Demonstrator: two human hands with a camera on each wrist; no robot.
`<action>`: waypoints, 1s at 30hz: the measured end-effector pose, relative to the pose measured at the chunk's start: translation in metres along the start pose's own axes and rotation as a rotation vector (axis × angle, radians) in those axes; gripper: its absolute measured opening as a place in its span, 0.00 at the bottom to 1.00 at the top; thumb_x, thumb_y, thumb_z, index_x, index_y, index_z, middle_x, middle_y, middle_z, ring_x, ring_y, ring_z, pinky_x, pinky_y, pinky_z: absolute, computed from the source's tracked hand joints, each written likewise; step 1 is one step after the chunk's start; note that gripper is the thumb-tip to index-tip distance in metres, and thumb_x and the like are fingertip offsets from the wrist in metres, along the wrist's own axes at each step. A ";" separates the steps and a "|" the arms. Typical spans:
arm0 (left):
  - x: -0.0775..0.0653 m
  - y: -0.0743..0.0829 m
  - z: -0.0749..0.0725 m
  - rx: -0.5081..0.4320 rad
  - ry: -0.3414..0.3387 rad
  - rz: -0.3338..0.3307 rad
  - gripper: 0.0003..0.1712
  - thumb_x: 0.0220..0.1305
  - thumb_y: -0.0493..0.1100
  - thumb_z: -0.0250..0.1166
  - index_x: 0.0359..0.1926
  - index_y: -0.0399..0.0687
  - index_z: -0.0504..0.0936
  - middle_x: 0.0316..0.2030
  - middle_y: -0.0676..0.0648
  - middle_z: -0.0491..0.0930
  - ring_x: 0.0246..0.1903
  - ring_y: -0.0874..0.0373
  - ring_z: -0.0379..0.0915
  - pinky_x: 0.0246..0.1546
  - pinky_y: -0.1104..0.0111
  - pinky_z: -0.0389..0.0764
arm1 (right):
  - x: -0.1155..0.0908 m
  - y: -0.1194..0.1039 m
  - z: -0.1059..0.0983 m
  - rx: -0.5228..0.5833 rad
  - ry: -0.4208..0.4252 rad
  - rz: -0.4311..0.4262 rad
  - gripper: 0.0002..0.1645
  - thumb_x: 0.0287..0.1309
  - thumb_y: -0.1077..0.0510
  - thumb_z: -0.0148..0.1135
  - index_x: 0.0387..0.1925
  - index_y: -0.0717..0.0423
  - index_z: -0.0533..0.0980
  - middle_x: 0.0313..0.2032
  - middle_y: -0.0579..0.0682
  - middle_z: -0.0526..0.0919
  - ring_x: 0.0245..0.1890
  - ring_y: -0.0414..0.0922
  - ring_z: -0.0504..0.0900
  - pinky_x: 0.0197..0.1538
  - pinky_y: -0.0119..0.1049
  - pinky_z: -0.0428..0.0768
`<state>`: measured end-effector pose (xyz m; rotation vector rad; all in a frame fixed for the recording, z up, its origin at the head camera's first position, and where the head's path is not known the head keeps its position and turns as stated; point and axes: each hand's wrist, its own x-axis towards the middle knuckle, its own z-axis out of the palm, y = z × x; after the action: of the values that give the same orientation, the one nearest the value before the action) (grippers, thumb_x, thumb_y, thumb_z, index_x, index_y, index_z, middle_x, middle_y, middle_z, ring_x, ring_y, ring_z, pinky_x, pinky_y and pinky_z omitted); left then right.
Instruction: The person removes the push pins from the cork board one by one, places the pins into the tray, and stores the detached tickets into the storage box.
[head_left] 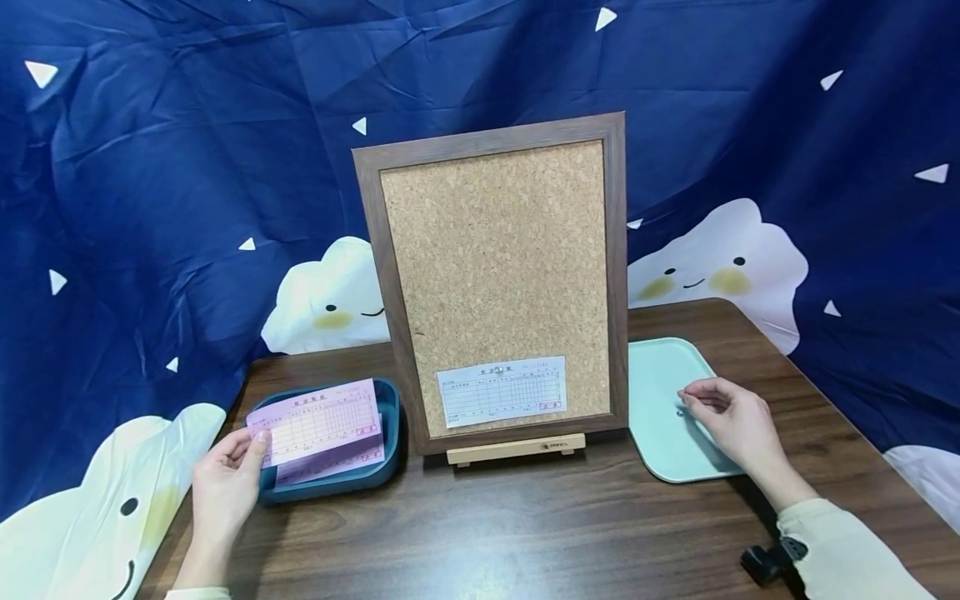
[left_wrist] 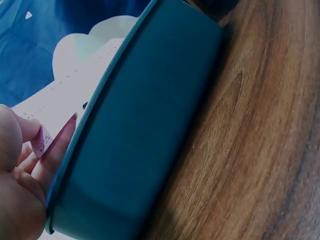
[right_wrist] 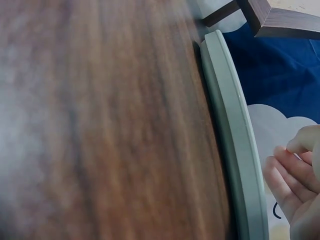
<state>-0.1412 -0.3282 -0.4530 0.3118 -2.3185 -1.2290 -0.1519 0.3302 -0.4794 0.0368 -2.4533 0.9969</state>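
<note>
My left hand pinches the left end of a pink printed receipt slip between thumb and fingers. The slip is raised over a dark blue plastic basket, where another pink slip lies. On the right, my right hand is above a mint-green tray, its thumb and index fingertips close together. A tiny object shows just below those fingertips; whether they hold anything is too small to tell. A whitish-blue slip is fixed low on the framed cork board by a small clear pin.
The cork board leans upright on a light wooden stand, between basket and tray. All stand on a brown wooden table. A blue curtain with clouds and triangles hangs behind. A black wrist strap is on the right sleeve.
</note>
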 end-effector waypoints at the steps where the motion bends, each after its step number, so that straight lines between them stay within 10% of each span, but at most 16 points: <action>1: 0.000 0.000 -0.001 0.004 0.000 -0.003 0.14 0.76 0.39 0.68 0.51 0.29 0.87 0.25 0.85 0.75 0.28 0.88 0.74 0.32 0.89 0.75 | 0.000 0.000 0.000 -0.006 -0.005 0.001 0.06 0.60 0.71 0.73 0.40 0.65 0.87 0.39 0.65 0.92 0.33 0.11 0.73 0.37 0.12 0.73; 8: 0.002 0.004 -0.003 0.067 -0.034 0.026 0.14 0.76 0.38 0.68 0.52 0.28 0.88 0.39 0.33 0.91 0.29 0.87 0.73 0.33 0.89 0.75 | -0.001 0.000 0.001 -0.039 -0.024 0.014 0.06 0.60 0.69 0.74 0.39 0.63 0.87 0.37 0.62 0.92 0.32 0.14 0.73 0.37 0.13 0.73; 30: 0.012 0.009 -0.008 0.227 -0.274 0.022 0.19 0.79 0.43 0.65 0.57 0.30 0.86 0.49 0.29 0.89 0.35 0.82 0.74 0.35 0.89 0.73 | 0.000 0.002 -0.001 -0.150 -0.090 0.052 0.03 0.62 0.64 0.75 0.37 0.59 0.88 0.34 0.57 0.92 0.31 0.23 0.76 0.34 0.24 0.73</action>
<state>-0.1468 -0.3334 -0.4380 0.2040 -2.6967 -1.0532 -0.1517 0.3323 -0.4806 -0.0326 -2.6168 0.8471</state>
